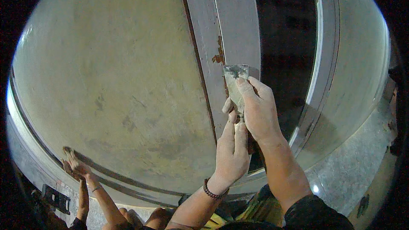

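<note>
"When you look at the flat scraper (232, 81), which hand has it?"

"The right hand (263, 117) does. Its thumb lies on the flat face, and the rest of the hand curls at the right side, so it has a good pinch."

"And the left hand (232, 155)?"

"It is lower down, by the scraper's thin neck. Two fingers point up there, but I can't make out if they grip the handle or just lean on it — most of the handle is hidden."

"Which way does the scraper lie?"

"Up and down, with the top tipped a tiny bit left. The wide end is up top, past all the fingers, and the thin end goes down between the hands. It runs almost the same way as the grey strip (238, 13) behind it."

"Where is the brown chipped patch (219, 58) from there?"

"Just above the wide end and a bit to the left. The wide edge is nearer to it than any finger, and the right hand is nearer than the left."

"Does the scraper touch the strip?"

"I can't say — a shadow falls to its right, but that doesn't show if they meet."
</note>
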{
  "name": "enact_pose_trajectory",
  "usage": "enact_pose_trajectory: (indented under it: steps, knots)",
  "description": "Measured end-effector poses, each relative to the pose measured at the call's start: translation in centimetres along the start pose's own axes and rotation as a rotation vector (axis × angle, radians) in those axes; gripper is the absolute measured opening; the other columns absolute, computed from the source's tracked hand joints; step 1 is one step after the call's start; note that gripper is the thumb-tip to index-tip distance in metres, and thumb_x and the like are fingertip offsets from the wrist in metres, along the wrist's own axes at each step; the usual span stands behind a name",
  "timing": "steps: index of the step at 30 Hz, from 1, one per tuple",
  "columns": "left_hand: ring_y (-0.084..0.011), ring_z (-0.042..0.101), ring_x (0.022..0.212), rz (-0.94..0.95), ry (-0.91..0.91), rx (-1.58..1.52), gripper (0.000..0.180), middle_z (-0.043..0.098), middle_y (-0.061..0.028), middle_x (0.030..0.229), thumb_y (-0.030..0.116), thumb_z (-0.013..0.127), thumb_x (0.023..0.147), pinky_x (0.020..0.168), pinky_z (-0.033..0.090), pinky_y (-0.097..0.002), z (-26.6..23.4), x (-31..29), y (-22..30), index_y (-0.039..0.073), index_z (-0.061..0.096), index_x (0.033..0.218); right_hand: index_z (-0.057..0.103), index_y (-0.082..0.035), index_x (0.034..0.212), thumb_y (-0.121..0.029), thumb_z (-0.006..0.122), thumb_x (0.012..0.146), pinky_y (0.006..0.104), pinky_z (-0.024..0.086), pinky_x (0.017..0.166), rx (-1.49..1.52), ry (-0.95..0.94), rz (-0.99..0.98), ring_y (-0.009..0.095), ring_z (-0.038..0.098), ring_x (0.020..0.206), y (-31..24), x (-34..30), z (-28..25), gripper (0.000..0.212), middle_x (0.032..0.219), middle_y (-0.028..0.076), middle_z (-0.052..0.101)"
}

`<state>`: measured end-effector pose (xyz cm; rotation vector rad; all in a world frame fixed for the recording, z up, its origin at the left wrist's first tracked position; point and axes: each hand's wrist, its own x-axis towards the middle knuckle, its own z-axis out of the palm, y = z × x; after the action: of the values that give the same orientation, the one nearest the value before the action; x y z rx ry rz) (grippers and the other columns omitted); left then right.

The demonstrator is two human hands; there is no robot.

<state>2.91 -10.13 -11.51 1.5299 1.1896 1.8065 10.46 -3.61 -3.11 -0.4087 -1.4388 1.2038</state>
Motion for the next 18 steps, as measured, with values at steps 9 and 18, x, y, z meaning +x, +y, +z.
enact_pose_trajectory:
  steps: [9, 18]
  knots:
    - [-0.0299, 0.068, 0.087, 0.107, 0.002, 0.080, 0.053, 0.068, -0.0295, 0.112, 0.023, 0.040, 0.112, 0.081, 0.053, -0.0402, -1.4, 2.8, 1.9, -0.010, 0.037, 0.153, 0.062, -0.002, 0.099, -0.029, 0.049, 0.109, 0.0297, 0.047, 0.057, -0.007, 0.018, -0.031, 0.015, 0.060, 0.059, -2.9, 2.0, 2.2, 0.031, 0.073, 0.010, 0.065]
    - [-0.0435, 0.064, 0.119, -0.041, -0.062, 0.143, 0.056, 0.063, -0.0333, 0.128, 0.029, 0.042, 0.112, 0.101, 0.049, -0.0436, -0.5, -5.7, -6.5, -0.008, 0.037, 0.153, 0.066, 0.002, 0.108, -0.027, 0.049, 0.108, 0.0307, 0.050, 0.058, -0.079, 0.043, 0.265, 0.016, 0.064, 0.064, 8.1, -5.9, -2.0, 0.033, 0.076, 0.010, 0.069]
